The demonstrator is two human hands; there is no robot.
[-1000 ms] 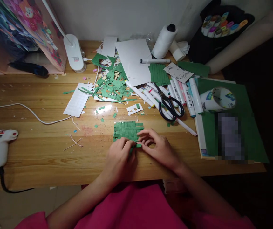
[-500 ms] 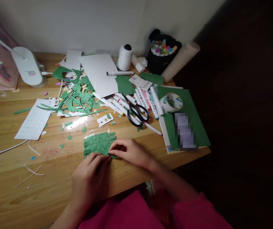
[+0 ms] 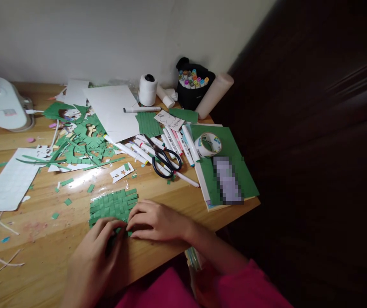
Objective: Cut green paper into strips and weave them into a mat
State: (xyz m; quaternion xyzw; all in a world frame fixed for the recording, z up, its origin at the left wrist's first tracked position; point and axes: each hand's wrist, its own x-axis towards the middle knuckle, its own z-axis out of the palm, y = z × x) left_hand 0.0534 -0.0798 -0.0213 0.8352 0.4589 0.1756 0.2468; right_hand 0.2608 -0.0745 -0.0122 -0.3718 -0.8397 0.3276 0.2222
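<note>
A mat of woven green paper strips (image 3: 111,204) lies near the front edge of the wooden table, with loose strip ends on its right side. My left hand (image 3: 98,246) is at its lower edge, fingers bent and pinched on the paper. From the right, my right hand (image 3: 153,220) reaches the mat's lower right corner, its fingertips closed on the strips close to the left fingertips. Both hands hide the corner and part of the lower edge.
Black scissors (image 3: 165,160) lie on scattered white markers (image 3: 188,143). Green paper scraps (image 3: 89,137) and white sheets (image 3: 114,111) spread behind the mat. A tape roll (image 3: 208,144) rests on green paper (image 3: 234,149) at the right.
The view has shifted, so the table things appear farther left and lower. Both hands remain at the mat's lower edge, and the right hand's fingers have drawn closer together over the corner.
</note>
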